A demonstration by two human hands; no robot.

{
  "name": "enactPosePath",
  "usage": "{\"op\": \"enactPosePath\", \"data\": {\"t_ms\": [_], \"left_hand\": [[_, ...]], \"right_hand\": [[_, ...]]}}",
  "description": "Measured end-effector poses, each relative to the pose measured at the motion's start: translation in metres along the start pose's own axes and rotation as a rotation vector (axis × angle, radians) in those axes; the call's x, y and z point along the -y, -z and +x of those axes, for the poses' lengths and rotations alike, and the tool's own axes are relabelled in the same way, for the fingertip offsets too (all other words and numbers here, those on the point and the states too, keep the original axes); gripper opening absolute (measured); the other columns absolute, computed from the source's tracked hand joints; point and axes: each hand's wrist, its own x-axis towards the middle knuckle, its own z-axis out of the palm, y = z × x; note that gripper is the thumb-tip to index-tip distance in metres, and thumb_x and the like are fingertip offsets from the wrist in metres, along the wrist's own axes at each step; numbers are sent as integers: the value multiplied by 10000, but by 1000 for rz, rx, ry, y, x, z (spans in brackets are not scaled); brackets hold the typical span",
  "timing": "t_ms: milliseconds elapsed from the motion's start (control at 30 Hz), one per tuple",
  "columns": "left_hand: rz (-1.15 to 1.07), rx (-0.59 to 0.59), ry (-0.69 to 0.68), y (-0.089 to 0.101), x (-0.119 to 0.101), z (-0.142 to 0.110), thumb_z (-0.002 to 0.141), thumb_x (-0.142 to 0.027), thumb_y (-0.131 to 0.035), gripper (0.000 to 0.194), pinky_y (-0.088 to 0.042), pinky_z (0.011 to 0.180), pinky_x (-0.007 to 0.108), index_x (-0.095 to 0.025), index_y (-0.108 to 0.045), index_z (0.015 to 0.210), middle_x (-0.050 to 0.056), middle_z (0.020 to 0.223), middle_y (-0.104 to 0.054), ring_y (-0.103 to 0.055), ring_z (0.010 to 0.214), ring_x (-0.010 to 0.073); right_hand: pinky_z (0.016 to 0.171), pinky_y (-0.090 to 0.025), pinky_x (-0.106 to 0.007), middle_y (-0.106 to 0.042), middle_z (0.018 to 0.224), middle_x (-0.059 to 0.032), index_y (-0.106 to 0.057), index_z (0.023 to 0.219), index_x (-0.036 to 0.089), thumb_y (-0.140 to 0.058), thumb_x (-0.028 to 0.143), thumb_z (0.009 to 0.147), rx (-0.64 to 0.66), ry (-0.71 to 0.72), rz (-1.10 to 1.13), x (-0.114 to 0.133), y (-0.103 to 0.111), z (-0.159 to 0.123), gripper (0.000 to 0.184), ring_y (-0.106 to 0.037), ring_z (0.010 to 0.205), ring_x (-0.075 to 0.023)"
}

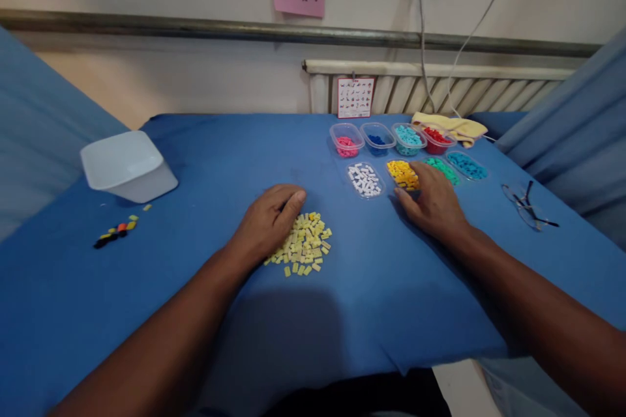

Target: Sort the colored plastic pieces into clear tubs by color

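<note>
My left hand point(267, 221) lies on the blue cloth against the left side of a loose pile of small pale yellow bricks point(306, 244). Its fingers point forward, with the thumb a little apart, over the pile's edge. One deeper yellow piece sits at the top of the pile. My right hand point(433, 202) is round the near right part of a clear plastic tub of yellow-orange bricks point(401, 171), thumb on the near side and fingers towards the far side. That hand hides the tub's right edge. Left of this tub stands a tub of white bricks point(364, 180).
Behind are tubs of pink point(347, 145), dark blue point(377, 141), light blue point(409, 137) and red pieces point(437, 135). Green point(443, 171) and teal point(467, 166) tubs stand right, near glasses point(531, 207). A yellow cloth point(450, 125), white bin point(130, 166) and scattered pieces point(121, 229) lie around.
</note>
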Motion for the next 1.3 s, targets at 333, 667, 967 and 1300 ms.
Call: {"op": "enactPosePath", "data": {"t_ms": [333, 667, 967, 1300], "left_hand": [[-245, 125, 93, -9, -10, -10, 1159, -735, -308, 767, -464, 1298, 485, -161, -740, 1427, 138, 1512, -715, -657, 1438, 303], [-66, 373, -63, 13, -32, -16, 1193, -663, -261, 759, -238, 1430, 404, -144, -531, 1675, 103, 1777, -466, -376, 1687, 220], [332, 600, -147, 2, -45, -38, 1120, -785, -387, 874, -142, 1432, 585, -216, -368, 1784, 128, 1883, -161, -155, 1763, 333], [461, 443, -191, -32, -19, 11, 1197, -499, -324, 635, -243, 1415, 450, -141, -562, 1665, 172, 1822, -351, -342, 1708, 271]], "right_hand": [[880, -547, -463, -821, 1067, -140, -854, 1081, 165, -587, 320, 1127, 56, 478, -1, 15, -4, 6, 312, -730, 954, -310], [834, -505, -448, -821, 1012, -124, -834, 1024, 160, -602, 316, 1121, 46, 471, -100, 11, 2, 4, 295, -720, 911, -303], [908, -530, -466, -819, 1116, -165, -804, 1106, 172, -603, 343, 1141, -26, 558, 30, 26, 15, -7, 267, -729, 1009, -316], [925, -570, -459, -808, 1102, -121, -801, 1129, 192, -635, 280, 1120, 13, 747, 232, 37, 16, -12, 188, -738, 1014, -291]]}}
